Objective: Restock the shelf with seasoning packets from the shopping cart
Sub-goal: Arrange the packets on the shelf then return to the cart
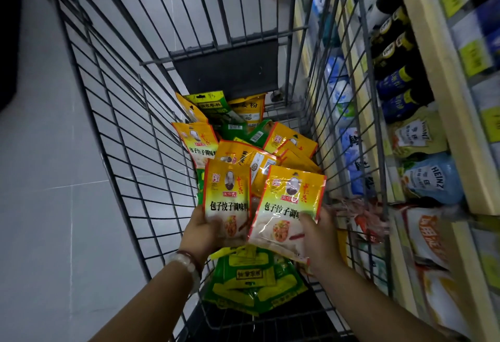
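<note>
Over the cart (pixel 130 114), the left hand (pixel 205 230) pinches one packet (pixel 227 200) and the right hand (pixel 316 236) grips another (pixel 286 211) by the lower edges only, so either slick pouch could slip back onto the pile (pixel 254 149) during the swing toward the shelf (pixel 443 114).

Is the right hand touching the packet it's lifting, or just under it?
Touching. Head view: the right hand grips the lower right corner of the yellow seasoning packet, thumb pressed on its front face, above the shopping cart.
</note>
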